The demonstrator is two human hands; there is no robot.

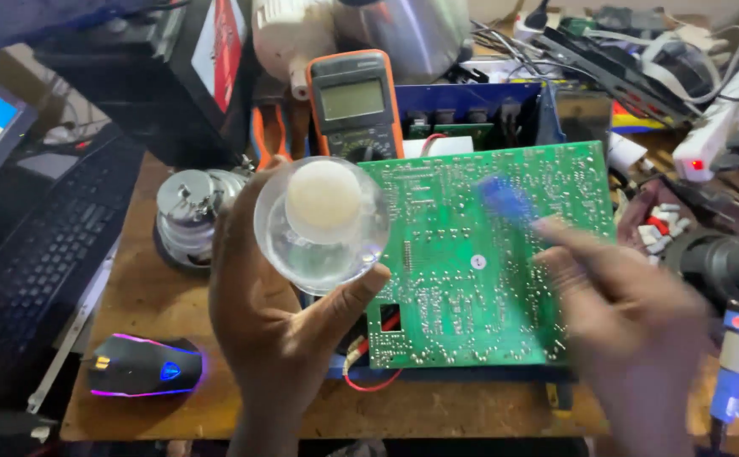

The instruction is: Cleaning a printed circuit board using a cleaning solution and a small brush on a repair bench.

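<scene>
Currently left hand [280, 330] is gripping a clear round container [321, 224] just left of the green circuit board [488, 262] | right hand [631, 322], blurred, is pinching a blue brush [505, 200] over the board | multimeter [357, 106] is lying behind the board | lit mouse [145, 366] is sitting well left.

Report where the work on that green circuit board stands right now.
Done: the green circuit board lies solder side up on the wooden bench. In hand: the left hand holds a clear round container with a pale pad inside; the right hand, motion-blurred, moves a small blue-tipped tool over the board. Left: how much is covered cannot be told.
</scene>
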